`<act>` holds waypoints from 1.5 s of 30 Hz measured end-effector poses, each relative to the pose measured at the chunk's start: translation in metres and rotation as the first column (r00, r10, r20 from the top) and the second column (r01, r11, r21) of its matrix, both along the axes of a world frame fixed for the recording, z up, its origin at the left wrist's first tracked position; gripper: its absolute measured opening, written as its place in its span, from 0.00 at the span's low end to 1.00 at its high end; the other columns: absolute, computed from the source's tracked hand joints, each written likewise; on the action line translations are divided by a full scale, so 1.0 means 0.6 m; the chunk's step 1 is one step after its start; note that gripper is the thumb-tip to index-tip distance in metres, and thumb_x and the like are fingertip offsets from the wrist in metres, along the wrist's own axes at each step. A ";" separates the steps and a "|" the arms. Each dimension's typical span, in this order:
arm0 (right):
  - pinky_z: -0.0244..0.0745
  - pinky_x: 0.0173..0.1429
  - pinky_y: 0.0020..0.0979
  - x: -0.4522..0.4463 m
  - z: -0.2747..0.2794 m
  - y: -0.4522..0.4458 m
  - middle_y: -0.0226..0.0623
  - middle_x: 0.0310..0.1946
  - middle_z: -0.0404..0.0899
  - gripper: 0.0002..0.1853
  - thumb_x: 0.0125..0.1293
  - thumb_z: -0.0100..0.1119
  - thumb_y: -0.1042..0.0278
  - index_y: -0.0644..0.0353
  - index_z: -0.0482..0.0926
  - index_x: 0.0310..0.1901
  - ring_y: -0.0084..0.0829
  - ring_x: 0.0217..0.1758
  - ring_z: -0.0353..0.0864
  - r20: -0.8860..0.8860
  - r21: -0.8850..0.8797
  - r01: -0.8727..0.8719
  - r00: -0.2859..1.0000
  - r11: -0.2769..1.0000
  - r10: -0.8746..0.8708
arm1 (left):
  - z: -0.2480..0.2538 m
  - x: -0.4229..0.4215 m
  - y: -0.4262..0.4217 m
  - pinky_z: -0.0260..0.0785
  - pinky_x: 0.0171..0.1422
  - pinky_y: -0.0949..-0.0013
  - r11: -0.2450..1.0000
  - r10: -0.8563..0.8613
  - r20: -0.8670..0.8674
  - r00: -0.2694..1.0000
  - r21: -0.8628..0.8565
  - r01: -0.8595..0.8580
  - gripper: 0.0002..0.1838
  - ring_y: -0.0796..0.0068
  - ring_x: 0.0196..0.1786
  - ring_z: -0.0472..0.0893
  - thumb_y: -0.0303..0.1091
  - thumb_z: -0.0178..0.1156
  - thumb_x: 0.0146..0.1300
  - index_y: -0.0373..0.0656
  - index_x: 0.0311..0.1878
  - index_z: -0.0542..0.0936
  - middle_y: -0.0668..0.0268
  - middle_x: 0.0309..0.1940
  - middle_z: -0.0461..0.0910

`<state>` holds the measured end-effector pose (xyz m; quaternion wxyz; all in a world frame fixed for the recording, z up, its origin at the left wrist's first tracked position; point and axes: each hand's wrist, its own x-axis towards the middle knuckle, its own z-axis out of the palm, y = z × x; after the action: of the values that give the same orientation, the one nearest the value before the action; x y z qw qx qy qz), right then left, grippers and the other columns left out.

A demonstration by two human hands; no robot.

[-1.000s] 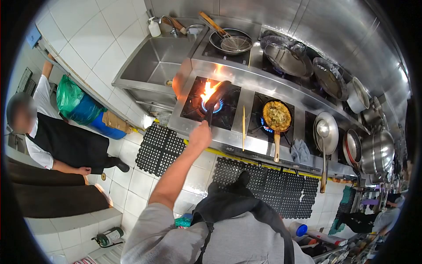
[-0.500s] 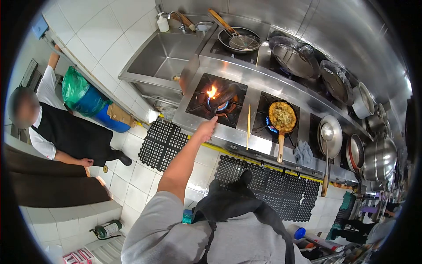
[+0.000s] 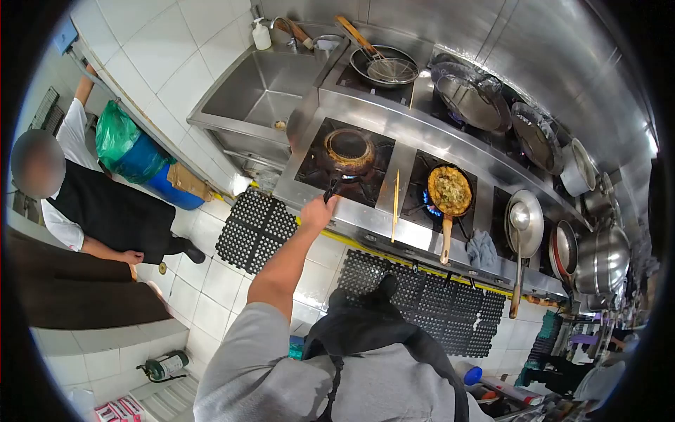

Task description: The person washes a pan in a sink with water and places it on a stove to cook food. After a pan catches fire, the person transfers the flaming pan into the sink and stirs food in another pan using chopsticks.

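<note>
My left hand is closed around the black handle of a dark frying pan over the left front burner. The pan shows a dark disc ringed in scorched brown; whether this is its inside or its underside I cannot tell. A little blue flame shows near the handle. To the right, an omelette-like browned food fills a second frying pan with a wooden handle, above a lit blue burner. Long chopsticks lie on the steel strip between the burners. My right hand is out of view.
A steel sink adjoins the stove on the left. A grey cloth, a ladle and several pans line the right. Black rubber mats cover the floor. At left stands a person in a black apron.
The pan in my left hand has gone from tilted over the open flame to showing a broad round face over the burner. The orange flame is no longer visible.
</note>
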<state>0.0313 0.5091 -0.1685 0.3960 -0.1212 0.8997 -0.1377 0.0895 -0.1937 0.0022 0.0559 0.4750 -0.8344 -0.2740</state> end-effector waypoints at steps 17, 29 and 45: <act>0.78 0.44 0.44 0.065 -0.150 0.175 0.50 0.39 0.84 0.20 0.65 0.53 0.50 0.57 0.83 0.45 0.50 0.42 0.84 -0.160 -0.063 -0.388 0.913 0.919 0.375 | 0.013 0.054 0.033 0.63 0.62 0.49 0.921 0.046 -0.377 0.925 -0.343 -0.185 0.31 0.45 0.58 0.70 0.37 0.68 0.55 0.43 0.62 0.71 0.51 0.55 0.70; 0.78 0.52 0.44 0.089 0.091 -0.141 0.53 0.45 0.83 0.24 0.58 0.57 0.46 0.60 0.85 0.42 0.52 0.50 0.82 -0.011 0.118 -0.110 0.994 0.987 0.112 | -0.430 0.409 0.262 0.71 0.31 0.66 0.442 -0.132 -0.263 0.956 0.847 0.295 0.13 0.72 0.29 0.79 0.45 0.58 0.65 0.45 0.39 0.82 0.61 0.27 0.79; 0.77 0.56 0.44 -0.031 0.021 -0.139 0.49 0.47 0.83 0.25 0.58 0.53 0.42 0.54 0.86 0.45 0.52 0.51 0.82 0.041 0.167 -0.523 0.851 0.836 0.524 | -0.356 0.502 0.221 0.69 0.42 0.60 0.755 0.020 -0.093 0.996 0.654 0.045 0.17 0.65 0.42 0.79 0.41 0.53 0.67 0.49 0.57 0.74 0.67 0.46 0.78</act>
<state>0.0125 0.4255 -0.1557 0.4245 -0.3282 0.8421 0.0545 0.3909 -0.0612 -0.2114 -0.0766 0.4455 -0.6853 -0.5710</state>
